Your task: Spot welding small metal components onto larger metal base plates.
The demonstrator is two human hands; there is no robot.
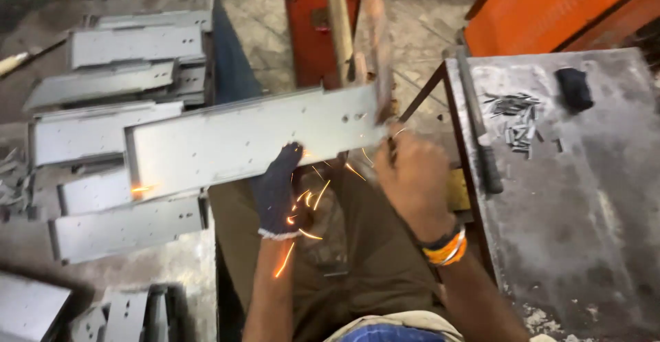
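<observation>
Item: long grey metal panel (254, 136), held across my lap, far end at the machine. Left hand (278, 191), gloved, grasps its near edge. Right hand (412, 177), bare, is clenched at its right end. Risk: sparks (309, 201) could burn the bare skin; the panel could slip.

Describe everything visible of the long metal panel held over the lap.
The long metal panel is a flat grey sheet-metal strip with folded edges and small punched holes near its right end. It lies nearly level, slightly tilted. The gloved left hand supports it from below; the bare right hand is at its right end, where sparks fly.
</observation>
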